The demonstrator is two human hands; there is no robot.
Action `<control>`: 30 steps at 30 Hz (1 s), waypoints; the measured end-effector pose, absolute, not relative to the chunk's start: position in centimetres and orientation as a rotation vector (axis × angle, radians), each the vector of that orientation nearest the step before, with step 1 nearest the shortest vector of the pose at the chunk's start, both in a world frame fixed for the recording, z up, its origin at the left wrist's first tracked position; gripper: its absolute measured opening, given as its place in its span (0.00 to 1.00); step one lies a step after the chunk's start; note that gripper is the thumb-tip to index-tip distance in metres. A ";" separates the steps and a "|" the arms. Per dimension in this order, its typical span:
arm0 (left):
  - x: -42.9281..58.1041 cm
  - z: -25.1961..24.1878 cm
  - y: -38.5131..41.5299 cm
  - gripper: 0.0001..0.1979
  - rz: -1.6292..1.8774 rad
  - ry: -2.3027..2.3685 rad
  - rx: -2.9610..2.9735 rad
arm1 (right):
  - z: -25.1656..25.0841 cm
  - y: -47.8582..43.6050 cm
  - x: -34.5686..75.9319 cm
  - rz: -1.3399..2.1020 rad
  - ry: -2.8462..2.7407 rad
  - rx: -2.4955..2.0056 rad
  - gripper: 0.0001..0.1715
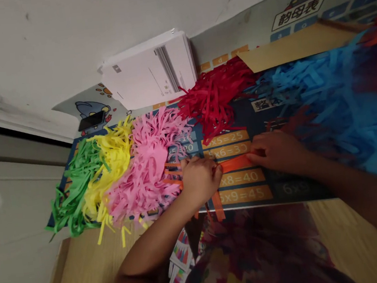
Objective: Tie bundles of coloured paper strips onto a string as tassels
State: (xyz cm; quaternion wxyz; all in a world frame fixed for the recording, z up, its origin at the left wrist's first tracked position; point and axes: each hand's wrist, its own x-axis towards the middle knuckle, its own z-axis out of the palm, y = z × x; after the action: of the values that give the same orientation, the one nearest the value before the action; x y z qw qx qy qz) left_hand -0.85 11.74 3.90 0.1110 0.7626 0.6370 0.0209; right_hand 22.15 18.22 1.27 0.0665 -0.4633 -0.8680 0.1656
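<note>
Pinching flat orange strip (236,163) beside pink fringe (152,157).

The orange strip (236,163) looks like smooth, matt paper from here. Toward nine o'clock, the pink fringe (156,158) seems papery and rough; toward ten, the phone (91,120) looks glossy. The wall (133,14) at eleven is matt; the floor (87,264) at eight looks wooden.

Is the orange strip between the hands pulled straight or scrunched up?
Pulled straight: the orange strip runs nearly flat from the left hand to the right hand.
</note>
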 end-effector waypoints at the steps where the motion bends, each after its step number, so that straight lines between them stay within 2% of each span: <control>1: -0.9 3.8 11.8 0.15 0.043 1.871 2.245 | 1.3 18.3 22.1 0.503 -2.611 -1.409 0.17; 5: -1.1 3.6 11.8 0.08 0.059 1.873 2.364 | 1.4 18.2 22.1 0.517 -2.559 -1.455 0.12; 8: -1.1 3.8 11.6 0.08 0.058 1.577 2.740 | 2.1 17.3 22.3 0.172 -2.504 -1.426 0.09; 11: -0.7 4.3 11.2 0.09 -0.038 1.279 3.008 | 2.6 15.8 22.2 -0.076 -2.639 -1.089 0.06; 15: 0.4 5.0 10.9 0.11 -0.110 1.323 3.020 | 2.1 15.2 21.8 -0.083 -2.828 -0.768 0.08; 22: 1.0 4.3 11.4 0.08 0.000 1.522 2.969 | 1.9 17.3 21.5 -0.013 -2.792 -0.881 0.12; 26: 0.0 3.5 11.2 0.10 0.143 1.615 2.933 | 2.4 16.5 21.1 -0.030 -2.749 -0.896 0.07; 30: -1.7 2.6 10.5 0.09 0.373 1.595 2.890 | 1.1 16.2 22.2 -0.061 -2.729 -0.891 0.14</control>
State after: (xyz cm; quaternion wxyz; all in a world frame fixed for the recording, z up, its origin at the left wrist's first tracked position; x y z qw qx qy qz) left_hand -1.67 10.55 2.58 -0.0903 0.8664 0.4782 0.1118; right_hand 22.18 16.22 1.11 0.1345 -0.3076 -0.9417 -0.0209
